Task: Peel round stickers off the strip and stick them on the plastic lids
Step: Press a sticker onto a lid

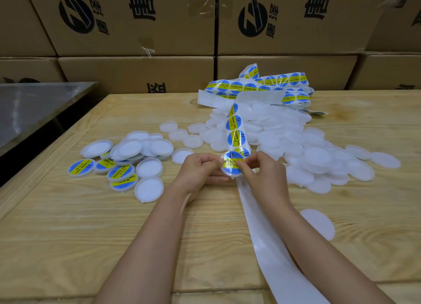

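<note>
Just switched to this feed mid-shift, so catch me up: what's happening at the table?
A person is labelling plastic lids on a wooden table. The left hand holds a lid while the right hand pinches a blue and yellow sticker onto it. The sticker strip runs from a tangle at the back to the hands, and its empty backing trails toward the person. To the left lie labelled lids; to the right, a pile of bare lids.
</note>
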Available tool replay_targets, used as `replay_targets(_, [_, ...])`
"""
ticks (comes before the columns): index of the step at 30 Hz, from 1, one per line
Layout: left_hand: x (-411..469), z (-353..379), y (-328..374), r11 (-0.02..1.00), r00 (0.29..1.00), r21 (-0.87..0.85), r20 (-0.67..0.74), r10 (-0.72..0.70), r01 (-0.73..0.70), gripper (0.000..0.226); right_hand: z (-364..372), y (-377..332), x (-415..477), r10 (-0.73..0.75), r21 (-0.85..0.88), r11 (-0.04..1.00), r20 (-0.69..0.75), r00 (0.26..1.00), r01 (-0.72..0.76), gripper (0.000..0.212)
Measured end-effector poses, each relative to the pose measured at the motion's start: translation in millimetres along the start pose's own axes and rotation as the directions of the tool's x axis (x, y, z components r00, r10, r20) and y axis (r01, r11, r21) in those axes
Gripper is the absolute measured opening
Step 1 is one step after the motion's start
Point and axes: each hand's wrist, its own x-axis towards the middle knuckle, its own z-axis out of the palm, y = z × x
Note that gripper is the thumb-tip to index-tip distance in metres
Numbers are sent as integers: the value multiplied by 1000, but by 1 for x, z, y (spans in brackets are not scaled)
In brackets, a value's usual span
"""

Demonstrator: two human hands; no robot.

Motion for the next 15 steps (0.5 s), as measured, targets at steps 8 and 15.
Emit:
replay_targets(8, [1, 3, 0, 997, 1000, -82, 12, 4, -3, 11, 6, -4, -5, -11, 104, 994, -87, 996, 20, 63])
replay_targets(15, [-1, 5, 0, 998, 995, -51, 93, 34, -29, 12, 11, 1, -3, 5, 143, 989, -171, 985, 20, 8])
